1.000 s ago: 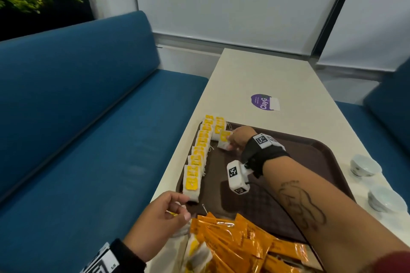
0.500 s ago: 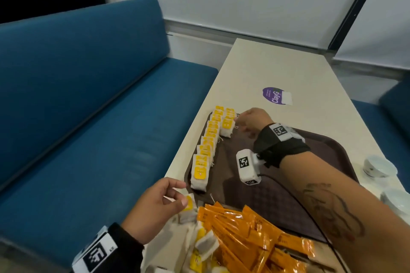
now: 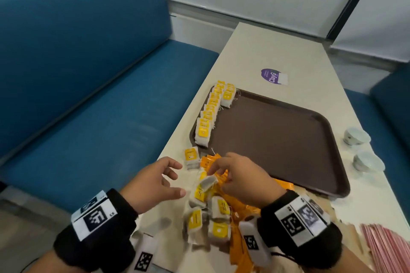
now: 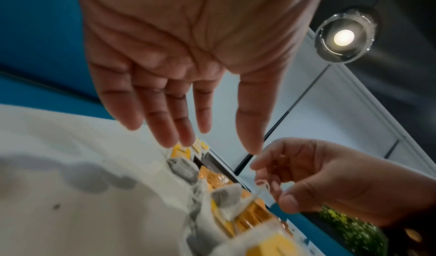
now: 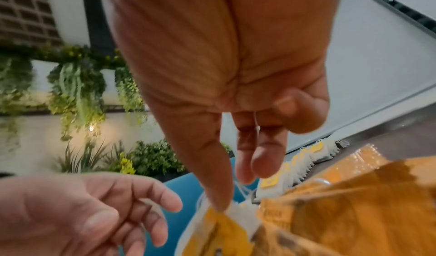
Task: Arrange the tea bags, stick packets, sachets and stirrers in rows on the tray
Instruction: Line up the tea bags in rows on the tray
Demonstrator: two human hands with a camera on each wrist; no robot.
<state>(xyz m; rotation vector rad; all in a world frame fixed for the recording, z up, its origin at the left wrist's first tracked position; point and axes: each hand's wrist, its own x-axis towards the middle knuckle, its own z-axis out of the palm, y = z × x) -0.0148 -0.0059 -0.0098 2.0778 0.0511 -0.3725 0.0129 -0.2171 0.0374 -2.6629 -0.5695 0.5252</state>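
- Progress early: one row of tea bags lies along the left edge of the tray, with a short second row started beside its far end; most of the tray floor bare.
- Loose tea bags heaped on the table just short of the tray's near edge, one apart near its corner.
- Orange stick packets piled under and beside them, unsorted; pink stirrers lie at the near right, off the tray.
- Sachets not identifiable.
- Right hand pinches a tea bag over the pile, by string or top edge.
- Left hand spread, empty, beside it.
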